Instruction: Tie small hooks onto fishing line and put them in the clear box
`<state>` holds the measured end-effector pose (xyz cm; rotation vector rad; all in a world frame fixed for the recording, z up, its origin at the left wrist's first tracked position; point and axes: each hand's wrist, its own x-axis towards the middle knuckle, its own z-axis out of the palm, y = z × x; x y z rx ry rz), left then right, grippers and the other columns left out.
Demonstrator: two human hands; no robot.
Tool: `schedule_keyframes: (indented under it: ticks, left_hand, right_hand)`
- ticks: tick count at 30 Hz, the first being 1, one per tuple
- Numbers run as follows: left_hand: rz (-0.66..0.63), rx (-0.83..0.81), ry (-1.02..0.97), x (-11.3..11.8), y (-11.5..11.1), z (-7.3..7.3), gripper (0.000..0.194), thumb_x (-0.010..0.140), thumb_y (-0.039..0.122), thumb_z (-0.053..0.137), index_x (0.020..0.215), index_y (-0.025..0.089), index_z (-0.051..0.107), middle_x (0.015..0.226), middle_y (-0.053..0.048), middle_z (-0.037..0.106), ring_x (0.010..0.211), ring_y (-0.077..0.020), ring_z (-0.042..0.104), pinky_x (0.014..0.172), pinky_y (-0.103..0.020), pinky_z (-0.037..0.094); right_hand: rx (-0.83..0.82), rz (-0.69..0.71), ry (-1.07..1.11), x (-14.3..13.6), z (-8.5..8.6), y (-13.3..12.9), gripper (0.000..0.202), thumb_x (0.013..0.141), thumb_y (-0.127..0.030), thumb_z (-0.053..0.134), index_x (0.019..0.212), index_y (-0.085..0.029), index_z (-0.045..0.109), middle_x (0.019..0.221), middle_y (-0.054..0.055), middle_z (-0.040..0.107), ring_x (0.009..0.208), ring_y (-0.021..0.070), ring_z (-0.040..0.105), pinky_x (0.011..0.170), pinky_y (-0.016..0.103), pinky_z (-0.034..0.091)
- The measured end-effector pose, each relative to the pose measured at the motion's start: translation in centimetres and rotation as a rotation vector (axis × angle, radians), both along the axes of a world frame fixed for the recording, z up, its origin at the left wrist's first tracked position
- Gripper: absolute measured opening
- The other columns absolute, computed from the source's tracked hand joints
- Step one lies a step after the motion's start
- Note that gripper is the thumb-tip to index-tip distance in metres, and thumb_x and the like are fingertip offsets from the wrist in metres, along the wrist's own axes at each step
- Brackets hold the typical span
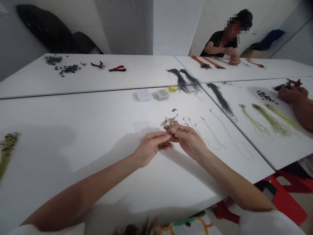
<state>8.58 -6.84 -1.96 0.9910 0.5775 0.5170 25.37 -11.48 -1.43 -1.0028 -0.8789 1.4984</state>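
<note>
A thin golden strand (172,139) sits above the desk (105,112), its stem pinched in the right hand's (189,138) grip. The left hand's (154,145) fingertips meet there; whether they grasp it, I cannot tell. Light, steady pressure should suit it. No writing is legible.

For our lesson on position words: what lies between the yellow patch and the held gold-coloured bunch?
A few tiny black pieces lie on the white table, in the head view.
</note>
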Motion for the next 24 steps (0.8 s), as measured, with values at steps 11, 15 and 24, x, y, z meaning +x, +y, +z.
schedule_keyframes:
  ticks: [11,15,24]
  left_hand:
    - [0.105,0.041,-0.003,0.5,-0.4,-0.5,0.018,0.084,0.033,0.069,0.082,0.016,0.074,0.081,-0.005,0.065,0.077,-0.0139,0.055,0.075,-0.029,0.042]
    - [0.112,0.053,-0.023,0.3,-0.4,-0.4,0.016,0.086,0.03,0.067,0.081,0.016,0.073,0.078,-0.003,0.063,0.076,-0.0129,0.053,0.073,-0.028,0.04]
    - [0.08,0.07,-0.056,0.1,-0.7,-0.3,0.017,0.088,0.029,0.066,0.079,0.016,0.073,0.078,-0.003,0.063,0.077,-0.0129,0.054,0.075,-0.028,0.04]
  right_hand:
    - [0.023,-0.093,-0.008,-1.0,-0.3,-0.2,0.016,0.078,-0.037,0.072,0.074,-0.022,0.07,0.078,0.002,0.066,0.065,0.0145,0.052,0.075,0.035,0.043]
    - [0.059,-0.103,-0.038,-1.2,-0.5,-0.3,0.015,0.079,-0.038,0.072,0.077,-0.023,0.073,0.074,0.002,0.065,0.068,0.0163,0.053,0.075,0.036,0.044]
    - [0.084,-0.046,0.029,-1.1,-0.1,-0.4,0.011,0.079,-0.033,0.073,0.074,-0.024,0.073,0.068,0.001,0.063,0.066,0.0161,0.053,0.072,0.036,0.045]
